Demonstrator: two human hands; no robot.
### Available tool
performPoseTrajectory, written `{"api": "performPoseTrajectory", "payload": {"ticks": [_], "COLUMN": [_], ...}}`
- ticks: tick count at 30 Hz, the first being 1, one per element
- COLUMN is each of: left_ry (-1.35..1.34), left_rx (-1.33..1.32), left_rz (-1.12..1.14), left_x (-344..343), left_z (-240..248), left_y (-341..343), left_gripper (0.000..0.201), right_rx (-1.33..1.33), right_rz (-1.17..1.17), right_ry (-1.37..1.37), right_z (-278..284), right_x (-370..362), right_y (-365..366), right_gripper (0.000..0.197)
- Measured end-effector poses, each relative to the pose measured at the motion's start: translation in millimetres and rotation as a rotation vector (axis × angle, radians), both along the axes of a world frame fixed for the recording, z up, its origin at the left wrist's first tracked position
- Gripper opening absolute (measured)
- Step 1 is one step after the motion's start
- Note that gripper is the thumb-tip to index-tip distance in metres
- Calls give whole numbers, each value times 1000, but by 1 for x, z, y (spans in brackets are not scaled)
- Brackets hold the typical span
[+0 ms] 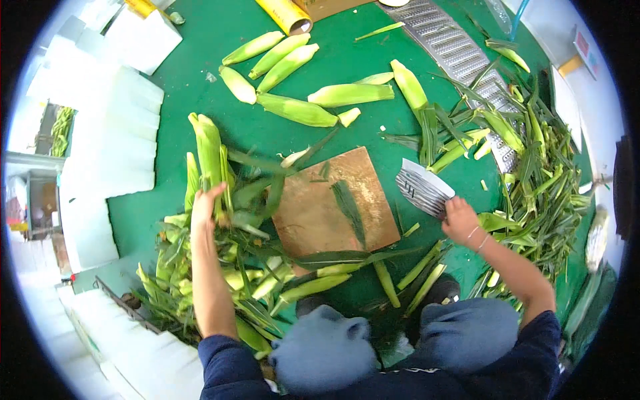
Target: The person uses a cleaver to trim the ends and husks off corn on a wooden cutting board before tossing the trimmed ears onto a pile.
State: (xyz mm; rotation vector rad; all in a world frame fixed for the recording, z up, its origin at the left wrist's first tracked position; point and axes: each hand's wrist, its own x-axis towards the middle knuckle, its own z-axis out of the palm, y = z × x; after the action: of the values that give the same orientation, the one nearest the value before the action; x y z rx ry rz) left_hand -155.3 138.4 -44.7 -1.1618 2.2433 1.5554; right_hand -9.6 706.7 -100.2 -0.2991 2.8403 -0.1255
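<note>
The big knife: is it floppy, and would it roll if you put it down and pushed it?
The knife is probably stiff: gripped at one end by the right hand, its blade shows no droop. It may feel front-heavy, as that broad blade reaches beyond the hand. Laid down, it would likely slide, not roll, because the blade looks flat.

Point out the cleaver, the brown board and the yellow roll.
Cleaver [424, 189]: head view, middle of the blade.
Brown board [303, 217]: head view, bare top surface, left half.
Yellow roll [281, 13]: head view, visible side of its outer wrap.
</note>
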Motion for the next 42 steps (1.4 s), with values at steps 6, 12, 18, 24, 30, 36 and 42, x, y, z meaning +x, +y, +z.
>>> {"api": "performPoseTrajectory", "payload": {"ticks": [6,12,18,24,30,36,42], "left_ry": [173,3,-18,130,263,252,289], "left_rx": [-447,-711,-517,-282,-481,-679,-502], "left_rz": [-531,-518,-398,-486,-838,-903,-944], "left_x": [144,231,255,212,157,163,203], "left_z": [98,117,94,30,-71,-85,-78], "left_y": [62,93,90,84,79,96,149], "left_gripper": [34,33,35,37,38,49,49], "right_rx": [-183,-852,-1256,-1074,-1061,-976,-871], "right_rz": [-248,-443,-322,-627,-631,-479,-473], "right_ry": [124,-132,-554,-101,101,150,107], "right_z": [-37,10,-1,-7,-43,-61,-43], "right_x": [23,58,39,55,24,10,25], "right_y": [17,-35,-141,-111,-104,-124,-79], "right_gripper": [32,28,28,25,19,21,17]}}
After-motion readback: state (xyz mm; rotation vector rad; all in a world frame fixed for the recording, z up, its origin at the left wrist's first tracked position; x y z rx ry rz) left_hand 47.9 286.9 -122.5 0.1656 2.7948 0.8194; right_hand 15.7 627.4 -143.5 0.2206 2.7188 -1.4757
